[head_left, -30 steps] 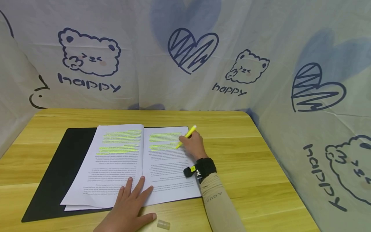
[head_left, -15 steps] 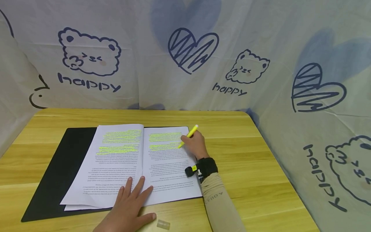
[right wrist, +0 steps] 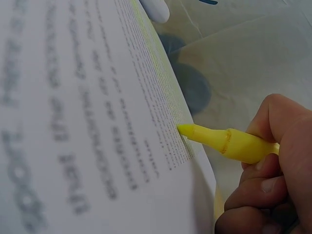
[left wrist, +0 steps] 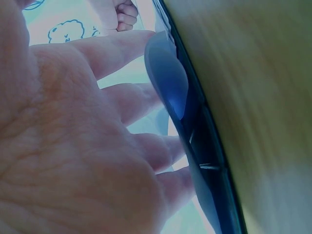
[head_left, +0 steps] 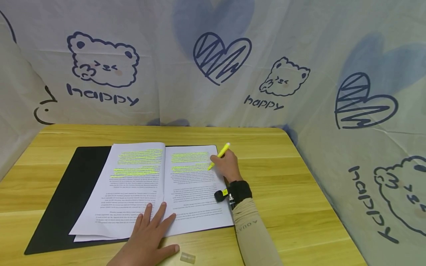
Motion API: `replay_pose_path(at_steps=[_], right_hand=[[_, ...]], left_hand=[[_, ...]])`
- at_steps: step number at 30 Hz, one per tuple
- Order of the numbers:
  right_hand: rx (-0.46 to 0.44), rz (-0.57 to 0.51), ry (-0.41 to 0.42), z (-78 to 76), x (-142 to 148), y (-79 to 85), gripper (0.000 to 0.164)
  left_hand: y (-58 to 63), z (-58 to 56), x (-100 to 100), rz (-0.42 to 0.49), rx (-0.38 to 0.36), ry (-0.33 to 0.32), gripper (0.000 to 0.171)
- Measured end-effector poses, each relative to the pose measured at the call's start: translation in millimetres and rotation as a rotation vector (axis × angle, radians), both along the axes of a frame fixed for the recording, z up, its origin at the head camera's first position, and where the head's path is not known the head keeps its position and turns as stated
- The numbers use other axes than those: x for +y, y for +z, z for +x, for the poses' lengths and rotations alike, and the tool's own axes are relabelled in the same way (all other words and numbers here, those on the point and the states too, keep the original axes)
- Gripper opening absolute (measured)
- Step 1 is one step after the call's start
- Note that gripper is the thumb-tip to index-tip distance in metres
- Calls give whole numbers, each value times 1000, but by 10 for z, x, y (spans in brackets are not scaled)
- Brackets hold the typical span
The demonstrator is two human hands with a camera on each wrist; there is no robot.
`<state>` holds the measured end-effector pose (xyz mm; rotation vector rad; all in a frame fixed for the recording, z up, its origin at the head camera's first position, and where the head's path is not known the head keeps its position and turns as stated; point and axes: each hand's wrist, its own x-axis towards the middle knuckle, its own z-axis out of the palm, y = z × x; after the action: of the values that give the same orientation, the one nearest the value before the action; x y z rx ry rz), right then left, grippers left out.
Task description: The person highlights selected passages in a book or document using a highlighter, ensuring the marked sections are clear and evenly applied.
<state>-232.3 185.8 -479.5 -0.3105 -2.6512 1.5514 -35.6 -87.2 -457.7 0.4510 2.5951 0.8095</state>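
My right hand (head_left: pixel 227 165) pinches a yellow highlighter (right wrist: pixel 243 145), its tip right at a line of print near the outer edge of the right-hand page (head_left: pixel 196 203). Yellow strokes cover several upper lines on that page and on the left-hand page (head_left: pixel 129 195). In the right wrist view, the thumb and curled fingers (right wrist: pixel 256 192) wrap the barrel. My left hand (head_left: pixel 146 236) lies spread over the near edge of the open pages, fingers straight; in the left wrist view its fingertips pass behind the curled paper edge (left wrist: pixel 168 78).
Under the pages lies a black folder (head_left: pixel 63 195), showing most on the left. A small translucent cylinder (head_left: pixel 188 257) sits beside my left thumb on the wooden table (head_left: pixel 283 192). Behind and to the right hangs a printed cloth (head_left: pixel 176 85).
My right hand and the highlighter have slid slightly to the right along the line, with the yellow marking reaching farther. The left hand and the pages stay put.
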Motion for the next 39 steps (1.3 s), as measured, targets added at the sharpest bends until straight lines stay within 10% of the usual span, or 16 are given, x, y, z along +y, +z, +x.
replay_pose_path(at_steps=[16,26,39], right_hand=[[32,-31,-21,-4,112,-62,25],[118,-296,-168,-30,155,-116,19],[104,-385,54,2,211,-123,21]], left_hand=[[9,3,0,3,-6,0,87],[14,-4,11,-21,-14,11,89],[-5,3,-3,11,0,-3,87]])
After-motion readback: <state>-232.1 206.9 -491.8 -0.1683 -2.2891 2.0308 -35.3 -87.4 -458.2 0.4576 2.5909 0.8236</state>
